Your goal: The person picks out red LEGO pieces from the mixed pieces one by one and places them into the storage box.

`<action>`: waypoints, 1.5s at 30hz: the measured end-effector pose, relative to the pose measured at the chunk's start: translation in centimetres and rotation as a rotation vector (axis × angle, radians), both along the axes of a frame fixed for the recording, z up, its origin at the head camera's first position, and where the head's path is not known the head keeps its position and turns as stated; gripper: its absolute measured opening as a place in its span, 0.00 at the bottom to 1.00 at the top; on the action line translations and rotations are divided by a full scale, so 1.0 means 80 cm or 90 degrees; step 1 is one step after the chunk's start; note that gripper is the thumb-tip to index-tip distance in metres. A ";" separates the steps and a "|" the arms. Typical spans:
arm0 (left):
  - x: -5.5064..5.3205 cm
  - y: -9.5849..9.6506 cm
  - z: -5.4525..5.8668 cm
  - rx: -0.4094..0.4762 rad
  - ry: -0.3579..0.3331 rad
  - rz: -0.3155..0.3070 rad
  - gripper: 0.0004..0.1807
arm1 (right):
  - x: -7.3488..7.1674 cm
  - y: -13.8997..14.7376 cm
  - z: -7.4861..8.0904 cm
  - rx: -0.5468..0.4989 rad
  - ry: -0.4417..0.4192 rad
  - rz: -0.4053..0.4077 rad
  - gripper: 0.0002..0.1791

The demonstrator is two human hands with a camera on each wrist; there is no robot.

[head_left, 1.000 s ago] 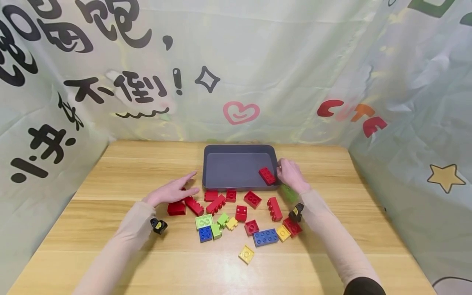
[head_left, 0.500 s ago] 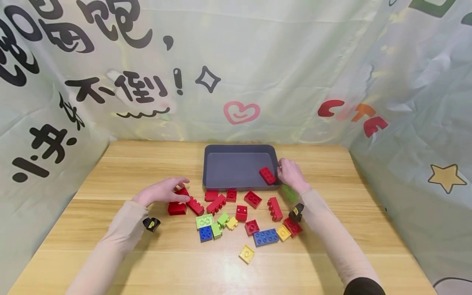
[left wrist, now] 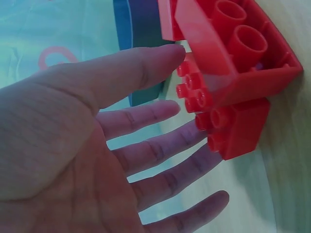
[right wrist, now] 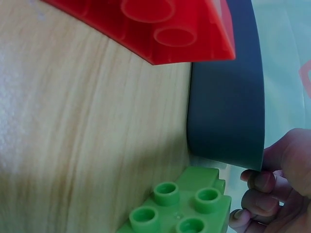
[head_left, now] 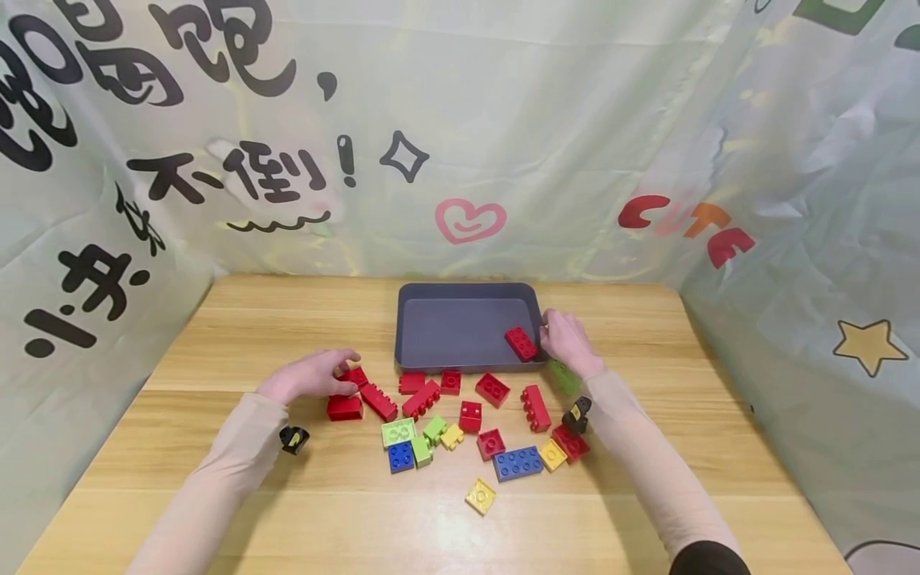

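My left hand (head_left: 309, 377) hovers at the left end of the brick pile, beside a red brick (head_left: 355, 374). In the left wrist view its fingers are spread and only slightly bent. They reach behind a studded red brick (left wrist: 248, 128); whether they touch it I cannot tell. Closer to that camera lies a red brick with its hollow underside showing (left wrist: 218, 73). My right hand (head_left: 570, 342) pinches the right rim of a dark grey tray (head_left: 453, 327), thumb against curled fingers. One red brick (head_left: 521, 343) lies inside the tray. Below the right hand sits a green brick (right wrist: 180, 204), partly hidden in the head view.
Several red bricks lie in front of the tray. Nearer me are a light green brick (head_left: 398, 432), a dark blue brick (head_left: 401, 456), a long blue brick (head_left: 518, 462) and a yellow brick (head_left: 481, 496). Printed cloth (head_left: 561, 160) encloses the wooden table (head_left: 287, 495).
My left hand has drawn back leftward from near the tray, its fingers now bent down by the red bricks. The right hand stays at the tray's rim.
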State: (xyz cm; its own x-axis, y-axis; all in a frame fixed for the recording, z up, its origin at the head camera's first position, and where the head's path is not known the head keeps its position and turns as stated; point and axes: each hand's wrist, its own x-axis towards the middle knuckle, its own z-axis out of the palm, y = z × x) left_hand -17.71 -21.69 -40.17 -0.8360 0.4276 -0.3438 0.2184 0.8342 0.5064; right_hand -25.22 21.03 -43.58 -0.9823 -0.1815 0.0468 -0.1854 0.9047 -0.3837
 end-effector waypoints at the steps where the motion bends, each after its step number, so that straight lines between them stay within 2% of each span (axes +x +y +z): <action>1: 0.000 0.000 -0.001 -0.002 0.002 0.000 0.31 | 0.000 0.000 0.000 0.002 0.002 0.000 0.09; 19: -0.002 0.005 -0.019 -0.035 0.063 0.011 0.26 | 0.001 0.000 -0.001 -0.001 0.009 -0.002 0.07; 27: -0.001 0.007 -0.018 -0.052 0.072 0.018 0.21 | 0.002 0.000 -0.001 -0.002 0.019 -0.002 0.06; 34: -0.001 0.006 -0.021 -0.044 0.082 0.016 0.17 | 0.001 0.000 -0.002 0.003 0.025 -0.002 0.05; 40: -0.001 0.005 -0.022 -0.031 0.087 0.026 0.18 | 0.001 0.000 -0.001 0.003 0.029 -0.002 0.06; 45: 0.000 0.006 -0.021 -0.027 0.110 0.032 0.21 | -0.001 0.000 -0.003 0.002 0.024 -0.003 0.05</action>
